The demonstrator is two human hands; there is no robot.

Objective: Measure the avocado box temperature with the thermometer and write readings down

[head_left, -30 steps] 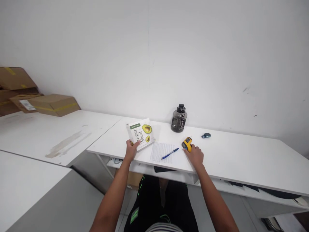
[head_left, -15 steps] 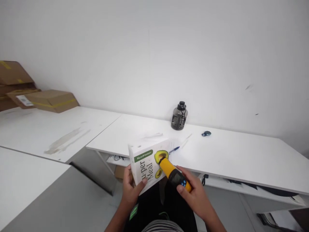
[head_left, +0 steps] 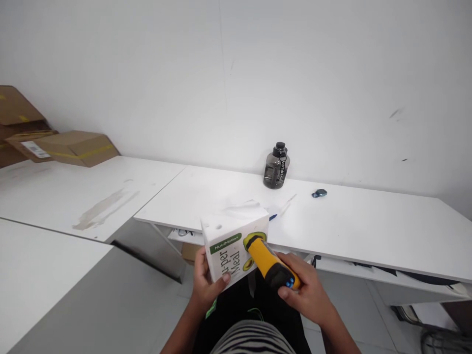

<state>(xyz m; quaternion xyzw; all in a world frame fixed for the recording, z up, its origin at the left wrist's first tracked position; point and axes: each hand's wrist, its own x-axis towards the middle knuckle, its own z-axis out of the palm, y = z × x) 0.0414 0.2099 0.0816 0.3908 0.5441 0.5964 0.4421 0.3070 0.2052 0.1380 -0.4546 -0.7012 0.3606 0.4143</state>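
My left hand [head_left: 208, 282] grips a white carton [head_left: 236, 285] by its lower left edge, thumb on the front. Its front shows a green "NutriMotion" band, the words "u-per Meal" and avocado pictures; its top face tilts up toward me. In my right hand [head_left: 304, 282] is a yellow-and-black handheld device [head_left: 266, 260] with blue lights at its near end. The device's far end lies over the avocado picture; whether it touches the carton I cannot tell. Behind the carton, a blue pen [head_left: 273, 217] is partly hidden.
A dark translucent water bottle [head_left: 276, 167] stands on the white desk [head_left: 354, 226] near the wall, with a small blue-grey object [head_left: 319, 193] to its right. Brown cardboard boxes [head_left: 79, 147] are stacked at the far left. Under the desktop is a shelf [head_left: 346, 269] with cables and other items.
The carton has tilted so more of its top face shows. The device has turned, bringing its lit end more toward me. Both hands sit slightly further right in view, still gripping.
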